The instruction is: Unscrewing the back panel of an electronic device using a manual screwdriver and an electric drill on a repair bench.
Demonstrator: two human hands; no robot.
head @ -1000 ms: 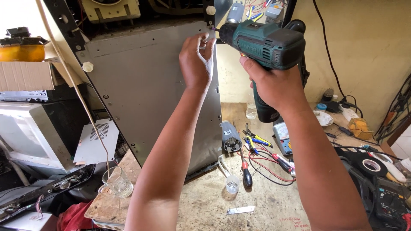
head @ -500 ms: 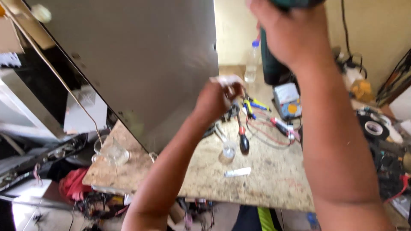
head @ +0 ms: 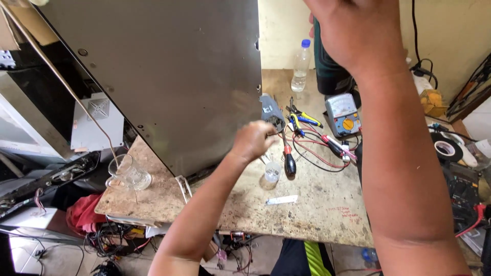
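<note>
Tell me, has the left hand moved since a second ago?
Yes. The left hand has dropped from the metal panel's top edge to its lower corner, above the small clear cup.

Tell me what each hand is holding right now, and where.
Right hand grips the dark green drill by its handle. Left hand is closed above the small clear cup; its contents cannot be told.

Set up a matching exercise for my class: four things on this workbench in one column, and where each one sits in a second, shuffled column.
Things:
1. plastic bottle
2. glass mug
3. meter
4. tape roll

Places:
A. bench's left front corner
B. far right, beyond the right forearm
C. back of the bench, by the wall
D. just under the green drill

Pairs: 1-C, 2-A, 3-D, 4-B
</note>
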